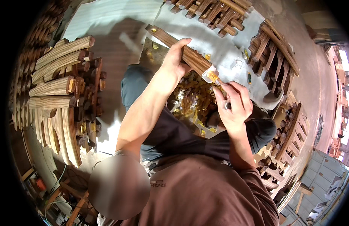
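Note:
My left hand (176, 60) is wrapped round a long dark-brown wooden piece (195, 58) with striped grain, held tilted from upper left to lower right. Its near end carries a whitish face with a yellow patch (212, 76), possibly tape or film. Close against that end is my right hand (234, 105), its fingers pinched on a slim tool (227, 106) whose rounded metal end shows below the palm. The tool's working tip is mostly hidden by the fingers. Beneath both hands lies a heap of yellow and brown scraps (191, 98), between my legs.
Stacked wooden pieces stand at the left (54, 90), and more stacks lie at the far side (216, 15) and right (272, 56). A green-handled tool (249, 80) lies on the pale sheet (106, 26). Further wooden frames (291, 132) rest near my right knee.

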A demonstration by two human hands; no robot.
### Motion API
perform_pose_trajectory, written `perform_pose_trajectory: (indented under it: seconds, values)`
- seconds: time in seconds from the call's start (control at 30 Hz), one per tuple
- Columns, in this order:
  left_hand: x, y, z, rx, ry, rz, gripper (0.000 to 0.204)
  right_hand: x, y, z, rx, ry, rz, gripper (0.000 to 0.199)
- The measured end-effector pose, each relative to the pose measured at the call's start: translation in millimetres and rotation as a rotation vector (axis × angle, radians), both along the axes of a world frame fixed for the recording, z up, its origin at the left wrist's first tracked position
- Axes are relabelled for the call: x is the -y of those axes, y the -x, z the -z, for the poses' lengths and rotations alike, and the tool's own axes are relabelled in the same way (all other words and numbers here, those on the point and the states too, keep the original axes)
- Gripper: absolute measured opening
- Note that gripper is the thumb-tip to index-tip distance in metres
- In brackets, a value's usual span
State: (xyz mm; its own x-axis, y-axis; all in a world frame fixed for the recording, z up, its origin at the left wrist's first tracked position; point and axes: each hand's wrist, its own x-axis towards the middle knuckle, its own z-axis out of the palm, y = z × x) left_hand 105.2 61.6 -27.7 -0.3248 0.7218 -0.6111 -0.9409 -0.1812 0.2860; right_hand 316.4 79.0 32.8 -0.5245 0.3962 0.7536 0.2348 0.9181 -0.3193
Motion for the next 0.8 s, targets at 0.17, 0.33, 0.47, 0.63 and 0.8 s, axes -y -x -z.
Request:
perform_pose_trajectory:
  seconds: [0.17, 0.33, 0.47, 0.63, 0.8]
  values:
    - [-1, -4, -1, -0.020, 0.001, -0.025, 0.040, -3, 12, 11, -0.050, -0.088, 0.074, 0.026]
    - [2, -9, -4, -0.111, -0.077, -0.056, 0.037, -9, 11, 19, -0.030, -0.059, 0.118, 0.022]
    - [7, -9, -16, -0.229, -0.033, -0.083, 0.036, -14, 12, 20, -0.012, 0.095, 0.081, 0.024]
    - [8, -15, -18, -0.467, -0.030, -0.194, 0.061, -10, 13, 26, -0.106, 0.281, 0.048, 0.021]
    - [22, -12, -59, -0.438, -0.263, -0.306, 0.071, -1, 13, 24, -0.312, 0.602, 0.023, 0.013]
